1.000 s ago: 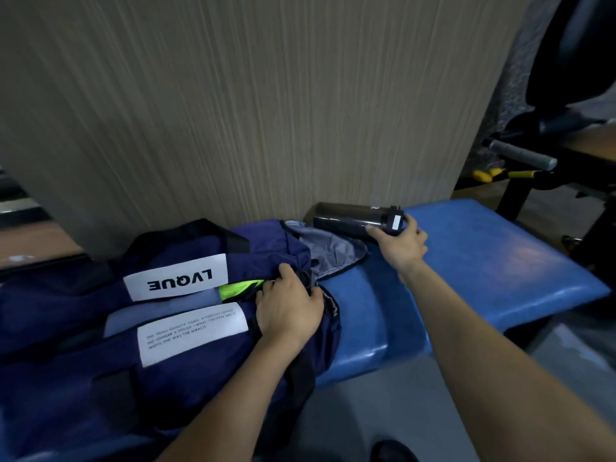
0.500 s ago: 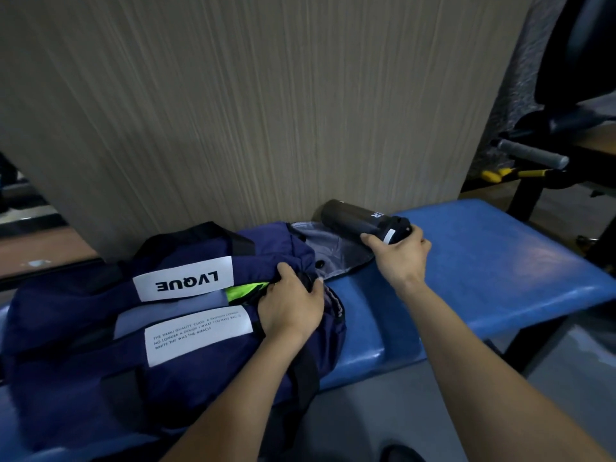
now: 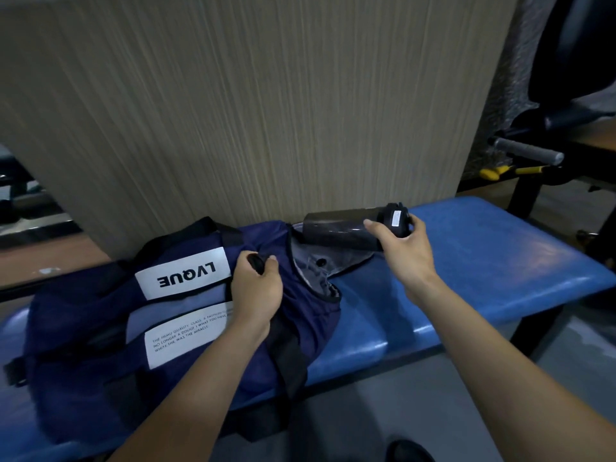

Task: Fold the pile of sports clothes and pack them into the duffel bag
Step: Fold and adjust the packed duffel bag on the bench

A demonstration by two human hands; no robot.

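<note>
Left hand [image 3: 258, 288] pinches the duffel bag [image 3: 100, 328] zipper pull; right hand [image 3: 401, 250] fingers curl round the dark bottle [image 3: 336, 230]

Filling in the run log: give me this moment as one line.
left hand: grips duffel bag | right hand: holds dark bottle by cap end, over open side pocket | on blue bench

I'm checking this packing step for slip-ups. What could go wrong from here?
The right hand holds the dark bottle by its cap end only, so it may tip or slip. The left hand pinches a small black tab on the duffel bag; the side pocket's opening may sag as the bottle enters.
</note>
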